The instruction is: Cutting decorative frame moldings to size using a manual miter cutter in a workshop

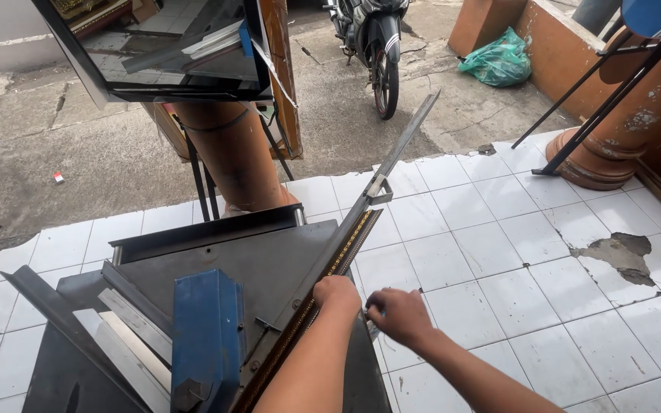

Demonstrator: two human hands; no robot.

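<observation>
The left hand (pixel 336 293) presses down, closed, on the dark gold-patterned moulding strip (pixel 340 256) lying against the metal fence (pixel 361 206) at the worktop's (pixel 262 260) right edge; the right hand (pixel 396 313) pinches something small beside it, unclear; the strip could slip if that pressure eases.

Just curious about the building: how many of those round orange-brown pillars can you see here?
2. One round orange-brown pillar stands behind the dark metal cutting table, under the hanging frame. The other pillar is at the far right, partly cut off. More may lie outside the view.
</observation>
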